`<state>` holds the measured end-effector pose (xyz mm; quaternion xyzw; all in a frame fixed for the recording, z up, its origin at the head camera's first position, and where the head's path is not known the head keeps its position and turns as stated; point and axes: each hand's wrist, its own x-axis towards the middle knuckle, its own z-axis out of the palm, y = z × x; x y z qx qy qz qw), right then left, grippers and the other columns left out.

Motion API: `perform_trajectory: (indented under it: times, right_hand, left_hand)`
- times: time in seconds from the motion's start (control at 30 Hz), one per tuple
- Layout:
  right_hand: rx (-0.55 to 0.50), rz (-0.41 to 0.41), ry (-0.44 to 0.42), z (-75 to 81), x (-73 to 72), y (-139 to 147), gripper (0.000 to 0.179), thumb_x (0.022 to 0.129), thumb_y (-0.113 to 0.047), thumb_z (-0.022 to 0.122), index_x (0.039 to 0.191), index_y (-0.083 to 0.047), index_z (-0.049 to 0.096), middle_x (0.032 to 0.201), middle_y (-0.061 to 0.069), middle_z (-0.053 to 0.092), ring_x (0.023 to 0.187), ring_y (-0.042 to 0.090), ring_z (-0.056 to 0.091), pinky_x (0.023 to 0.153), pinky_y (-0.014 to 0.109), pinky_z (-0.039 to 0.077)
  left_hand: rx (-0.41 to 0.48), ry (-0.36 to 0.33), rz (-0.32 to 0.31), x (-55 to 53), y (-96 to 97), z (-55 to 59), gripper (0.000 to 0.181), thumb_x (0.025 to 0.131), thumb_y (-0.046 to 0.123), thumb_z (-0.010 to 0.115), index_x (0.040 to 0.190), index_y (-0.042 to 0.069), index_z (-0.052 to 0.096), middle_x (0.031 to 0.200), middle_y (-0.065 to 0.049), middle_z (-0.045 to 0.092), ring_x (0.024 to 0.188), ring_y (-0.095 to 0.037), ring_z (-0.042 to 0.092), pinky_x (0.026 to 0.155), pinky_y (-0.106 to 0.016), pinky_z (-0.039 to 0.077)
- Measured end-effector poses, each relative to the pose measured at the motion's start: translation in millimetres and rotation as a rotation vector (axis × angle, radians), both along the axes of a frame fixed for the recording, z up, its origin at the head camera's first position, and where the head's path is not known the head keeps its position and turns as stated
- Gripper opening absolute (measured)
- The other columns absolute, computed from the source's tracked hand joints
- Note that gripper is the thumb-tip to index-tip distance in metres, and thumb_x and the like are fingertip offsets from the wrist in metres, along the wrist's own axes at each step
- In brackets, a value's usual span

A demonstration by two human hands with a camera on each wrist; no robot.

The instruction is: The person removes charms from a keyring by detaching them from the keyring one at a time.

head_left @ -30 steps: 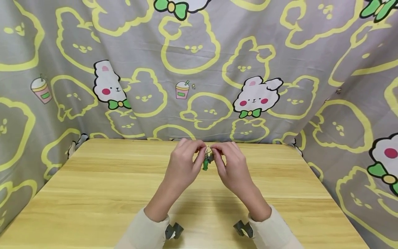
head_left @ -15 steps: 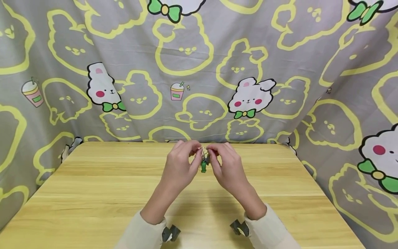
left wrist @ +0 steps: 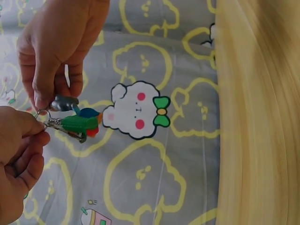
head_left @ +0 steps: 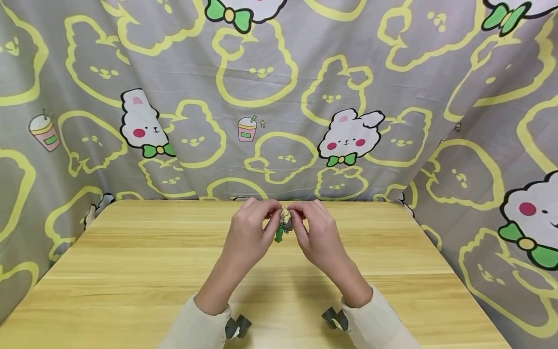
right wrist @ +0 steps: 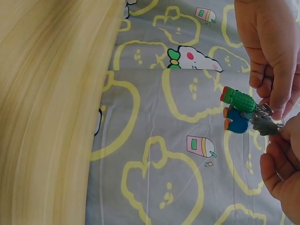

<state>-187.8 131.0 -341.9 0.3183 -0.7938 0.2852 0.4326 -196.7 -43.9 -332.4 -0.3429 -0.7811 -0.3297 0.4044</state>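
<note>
Both hands hold a keychain up over the far part of the table. My left hand [head_left: 247, 231] pinches its thin metal ring [left wrist: 49, 114] between thumb and index finger. From the other side, my right hand [head_left: 317, 230] pinches the ring's edge near the grey charm. Several charms dangle below: a knobbly green figure [right wrist: 241, 101] with a red end, a blue piece [right wrist: 238, 122] with orange feet, and a dark grey charm [right wrist: 263, 125]. A short chain links the green figure to the ring. Fingertips partly hide the ring in the head view.
The wooden table [head_left: 279, 300] lies beneath both forearms. Behind and at the sides hangs a grey curtain [head_left: 183, 58] printed with rabbits and yellow outlines. Small dark devices, one [head_left: 237, 327] on the left and another [head_left: 335, 319] on the right, sit at the sleeve cuffs.
The green figure has swung to the left and tilted, and the grey charm shows more beside it. Both hands keep their pinch, appearing slightly further left as the view shifts.
</note>
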Motion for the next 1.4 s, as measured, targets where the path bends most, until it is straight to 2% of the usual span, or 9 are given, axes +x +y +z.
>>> perform_trajectory:
  times: [0.33,0.47,0.6,0.77,0.97,1.4]
  right_hand:
    - [-0.009,-0.004,0.001,1.7,-0.1,3.0,0.020,0.086,0.013,0.073,0.103,0.002,0.068,0.089,0.007,0.068,0.077,0.021,0.060,0.062,0.036,0.053]
    - [0.006,0.001,0.000,3.0,0.4,4.0,0.015,0.090,0.009,0.071,0.102,0.002,0.068,0.089,0.007,0.069,0.079,0.021,0.060,0.064,0.034,0.053]
    - [0.025,0.007,0.002,3.5,0.4,4.3,0.008,0.094,0.004,0.068,0.102,0.001,0.068,0.089,0.008,0.068,0.080,0.021,0.059,0.066,0.033,0.053]
    - [0.035,0.010,0.017,3.5,0.2,3.9,0.009,0.093,0.004,0.069,0.102,0.000,0.068,0.089,0.007,0.068,0.079,0.020,0.059,0.066,0.032,0.052]
    - [0.034,0.013,0.017,3.5,0.3,3.5,0.009,0.094,0.003,0.069,0.102,0.000,0.068,0.088,0.007,0.068,0.078,0.020,0.058,0.066,0.032,0.052]
    - [0.029,0.014,0.010,3.2,0.6,2.3,0.009,0.094,0.003,0.070,0.103,0.001,0.068,0.088,0.007,0.067,0.079,0.020,0.059,0.066,0.032,0.052]
  left_hand:
    - [0.092,-0.051,-0.038,2.0,2.8,0.8,0.005,0.091,0.001,0.075,0.094,0.004,0.075,0.081,-0.002,0.072,0.074,-0.016,0.061,0.063,-0.027,0.053]
    - [0.095,-0.090,-0.047,3.7,2.0,1.1,0.005,0.091,0.002,0.075,0.094,0.005,0.073,0.078,0.000,0.070,0.072,-0.015,0.060,0.063,-0.027,0.052]
    - [0.058,-0.112,-0.031,4.7,0.9,1.7,0.005,0.090,0.005,0.077,0.092,0.006,0.073,0.079,0.001,0.070,0.073,-0.015,0.059,0.063,-0.027,0.052]
    - [0.027,-0.065,-0.008,4.3,1.0,1.8,0.005,0.089,0.004,0.078,0.089,0.006,0.074,0.080,0.000,0.071,0.073,-0.017,0.061,0.063,-0.026,0.052]
    - [0.035,-0.007,-0.006,3.3,0.9,1.8,0.004,0.090,0.003,0.077,0.088,0.004,0.073,0.079,-0.002,0.072,0.072,-0.019,0.060,0.063,-0.026,0.054]
    - [0.052,0.034,0.003,1.5,0.3,2.0,0.005,0.090,0.002,0.076,0.088,0.004,0.073,0.080,-0.003,0.073,0.073,-0.019,0.061,0.064,-0.027,0.055]
